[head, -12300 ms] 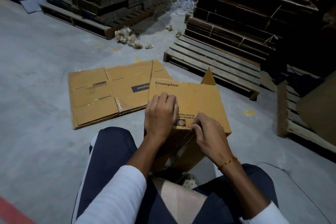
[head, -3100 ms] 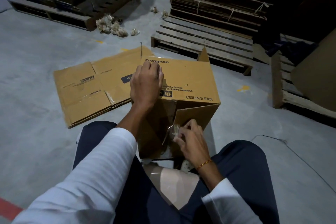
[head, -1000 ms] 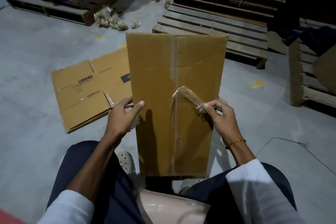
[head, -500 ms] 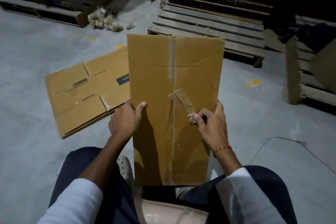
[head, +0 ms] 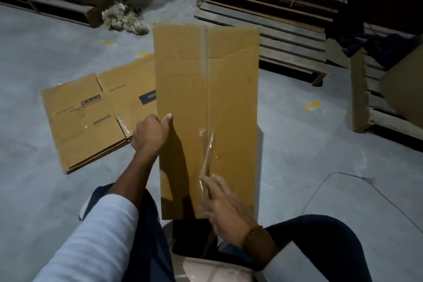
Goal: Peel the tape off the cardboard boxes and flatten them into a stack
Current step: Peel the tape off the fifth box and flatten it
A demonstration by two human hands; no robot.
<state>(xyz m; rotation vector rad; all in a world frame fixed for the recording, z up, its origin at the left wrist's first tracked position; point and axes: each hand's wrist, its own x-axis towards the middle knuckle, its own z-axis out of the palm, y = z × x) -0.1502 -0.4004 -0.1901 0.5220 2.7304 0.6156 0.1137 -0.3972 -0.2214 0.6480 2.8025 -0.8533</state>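
A tall brown cardboard box (head: 231, 103) stands upright between my knees, its taped face toward me. My left hand (head: 150, 133) grips its left edge, thumb on the front. My right hand (head: 222, 201), blurred, pinches a strip of clear tape (head: 207, 155) that is lifted off the lower part of the centre seam. Higher up the seam the tape still lies flat. A stack of flattened boxes (head: 91, 119) with printed labels lies on the floor to the left, partly behind the upright box.
Grey concrete floor (head: 297, 155) all round. Wooden pallets with bundled flat cardboard (head: 274, 7) stand behind and another pallet (head: 370, 107) to the right. Crumpled tape wads (head: 123, 20) lie by the far left pallet. A thin cable (head: 343, 176) runs on the floor at right.
My right hand has dropped toward the box's lower edge, drawing the loosened tape strip downward. My left hand keeps its hold on the left edge.
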